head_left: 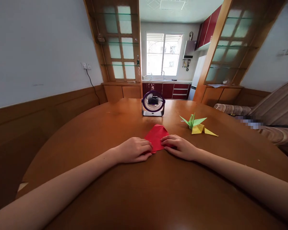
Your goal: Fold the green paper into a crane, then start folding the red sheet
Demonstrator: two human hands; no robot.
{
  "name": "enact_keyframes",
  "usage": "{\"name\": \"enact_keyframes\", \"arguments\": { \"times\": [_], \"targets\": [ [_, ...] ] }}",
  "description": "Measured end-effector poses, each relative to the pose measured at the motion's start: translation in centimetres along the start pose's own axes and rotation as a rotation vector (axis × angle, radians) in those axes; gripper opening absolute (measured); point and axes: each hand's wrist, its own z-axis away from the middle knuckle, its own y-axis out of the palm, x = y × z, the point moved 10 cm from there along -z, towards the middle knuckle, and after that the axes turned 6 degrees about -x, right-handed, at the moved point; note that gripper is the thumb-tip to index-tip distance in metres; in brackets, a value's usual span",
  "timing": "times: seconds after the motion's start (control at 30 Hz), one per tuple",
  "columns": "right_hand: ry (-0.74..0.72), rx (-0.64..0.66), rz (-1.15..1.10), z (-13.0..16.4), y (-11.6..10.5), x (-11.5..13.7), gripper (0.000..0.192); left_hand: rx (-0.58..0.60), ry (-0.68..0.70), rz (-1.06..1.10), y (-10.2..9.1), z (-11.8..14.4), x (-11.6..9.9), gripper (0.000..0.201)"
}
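Note:
A sheet of red origami paper point(156, 138), partly folded, lies on the table with its far corner turned over. My left hand point(137, 149) holds its near left edge, thumb toward me and fingers curled together over the paper. At the right edge my right hand point(178, 146) grips the paper, fingers bent on top and thumb along the near side. Parts of both side edges are hidden under my fingers. Farther right stand a green origami crane point(192, 121) and, touching or just in front of it, a yellow folded paper piece point(199, 128).
A small purple desk fan point(153, 103) stands on the round wooden table point(139, 198) beyond the paper. A striped armchair point(278, 108) is off the table's right side. Wooden cabinets with glass shelves flank an opening to a kitchen with a window point(163, 54).

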Motion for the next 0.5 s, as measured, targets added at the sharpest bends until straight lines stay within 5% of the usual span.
{"name": "enact_keyframes", "arguments": {
  "times": [0.5],
  "targets": [
    [-0.149,0.074,0.049,0.5,0.6,1.6,0.032,-0.125,-0.270,-0.099,-0.2,0.1,3.1,0.019]
  ]
}}
